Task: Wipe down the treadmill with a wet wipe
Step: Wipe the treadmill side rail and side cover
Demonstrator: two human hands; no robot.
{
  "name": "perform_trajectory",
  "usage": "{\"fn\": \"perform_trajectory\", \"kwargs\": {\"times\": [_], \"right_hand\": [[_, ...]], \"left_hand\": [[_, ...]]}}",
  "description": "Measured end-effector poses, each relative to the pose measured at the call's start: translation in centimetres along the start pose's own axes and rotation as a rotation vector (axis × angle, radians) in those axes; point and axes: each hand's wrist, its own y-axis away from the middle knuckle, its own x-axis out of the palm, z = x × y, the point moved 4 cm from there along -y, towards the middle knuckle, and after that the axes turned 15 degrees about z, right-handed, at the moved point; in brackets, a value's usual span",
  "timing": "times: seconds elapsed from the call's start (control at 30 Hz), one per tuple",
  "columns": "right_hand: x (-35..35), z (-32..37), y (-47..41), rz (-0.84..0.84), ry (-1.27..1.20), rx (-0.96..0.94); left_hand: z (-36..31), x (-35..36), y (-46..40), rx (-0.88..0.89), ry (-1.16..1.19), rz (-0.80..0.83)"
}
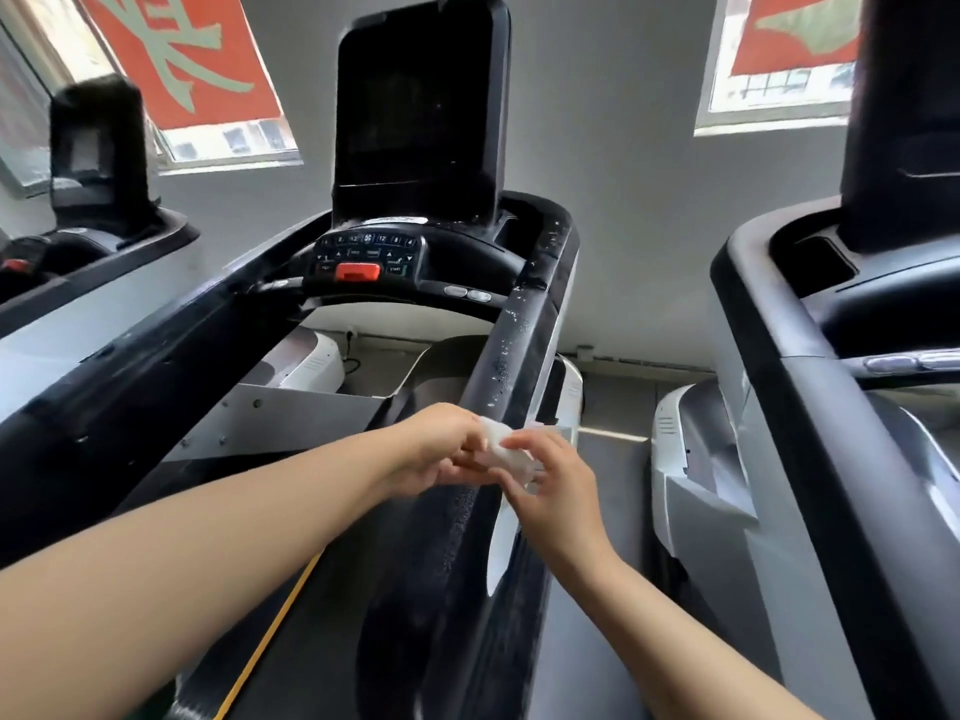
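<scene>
The wet wipe (506, 452) is pinched between the left hand (441, 452) and right hand (553, 472), just above the treadmill's right handrail (511, 356); that rail is seen beaded with moisture, so judged wiped; the console (369, 257) appears untouched.

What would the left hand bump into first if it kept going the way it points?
Probably the wet wipe that it already pinches, then the right hand holding the other side. Beyond them is the treadmill's wet right handrail, though depth is hard to judge.
</scene>
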Motion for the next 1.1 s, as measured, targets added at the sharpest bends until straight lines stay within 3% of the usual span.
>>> {"fn": "perform_trajectory", "kwargs": {"times": [0.07, 0.13, 0.23, 0.3, 0.4, 0.53, 0.7, 0.93, 1.1], "right_hand": [[0.7, -2.2, -0.7, -0.046, -0.054, 0.103], [1.7, -4.5, -1.6, -0.121, -0.077, 0.219], [4.2, -7.2, -2.0, -0.221, -0.070, 0.332], [6.7, -7.5, -1.6, -0.150, -0.051, 0.329], [11.2, -6.5, -0.8, 0.043, 0.122, 0.171], [11.5, -8.6, -3.5, 0.185, 0.118, 0.329], [8.9, -11.2, -9.9, 0.145, 0.056, 0.341], [12.2, -10.9, 0.8, 0.138, -0.183, 0.260], [9.4, -14.7, -6.8, 0.076, -0.444, 0.367]], "left_hand": [[0.7, -0.9, -0.7, -0.091, -0.104, 0.069], [1.3, -2.8, -1.8, -0.155, -0.503, 0.080], [1.8, -6.4, -3.5, -0.104, -1.213, 0.054], [2.8, -7.8, -4.1, -0.089, -1.443, 0.111], [4.4, -9.0, -5.0, -0.116, -1.558, 0.198], [5.1, -9.8, -6.5, -0.139, -1.558, 0.205], [4.4, -9.7, -9.2, -0.141, -1.615, 0.238], [3.3, -8.3, -11.7, -0.169, -1.745, 0.379], [3.2, -7.7, -12.6, -0.233, -1.803, 0.382]]}}
